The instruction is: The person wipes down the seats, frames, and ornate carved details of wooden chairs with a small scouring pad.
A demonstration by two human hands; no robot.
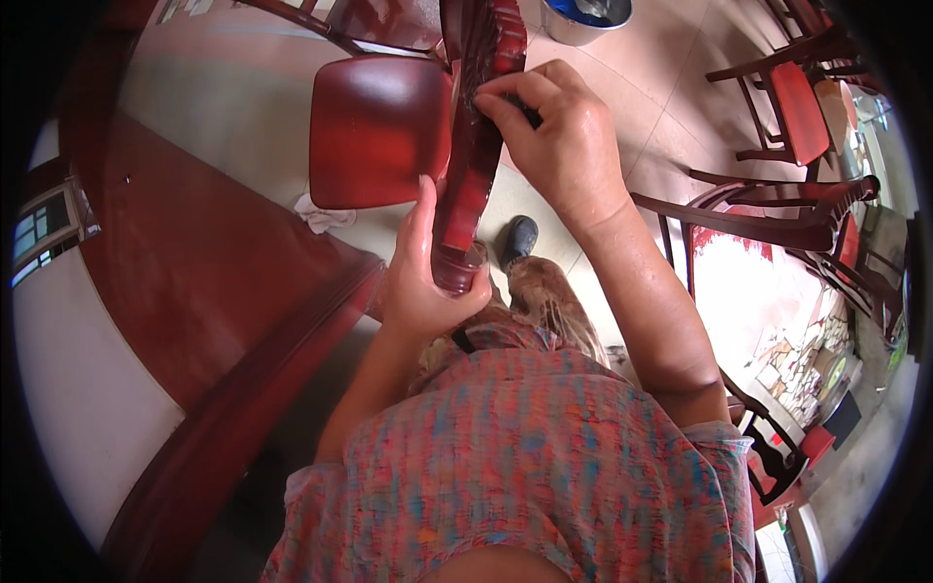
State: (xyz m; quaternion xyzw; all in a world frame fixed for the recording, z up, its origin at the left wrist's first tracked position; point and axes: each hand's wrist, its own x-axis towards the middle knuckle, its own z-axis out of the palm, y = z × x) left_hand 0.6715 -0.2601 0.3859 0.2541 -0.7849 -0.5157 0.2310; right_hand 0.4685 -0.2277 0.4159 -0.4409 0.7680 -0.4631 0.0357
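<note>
A dark red wooden chair stands before me, with its glossy seat (pixel 380 131) beyond the upright backrest. Along the backrest's top rail (pixel 466 211) runs a carved, ridged edge. My left hand (pixel 430 280) wraps around a rounded dark red piece (pixel 453 275) at the rail's near end, thumb pointing up along the wood. Whether that piece belongs to the chair is unclear. My right hand (pixel 557 124) has thumb and forefinger pinched together against the carved edge. Something dark shows between those fingers, but I cannot tell whether it is held. Both hands look wet.
A metal bucket (pixel 585 23) with something blue inside stands on the tiled floor ahead. A white cloth (pixel 324 213) lies under the seat. To my left runs a dark red table (pixel 211 248); several more chairs, one with a red seat (pixel 800 113), crowd the right.
</note>
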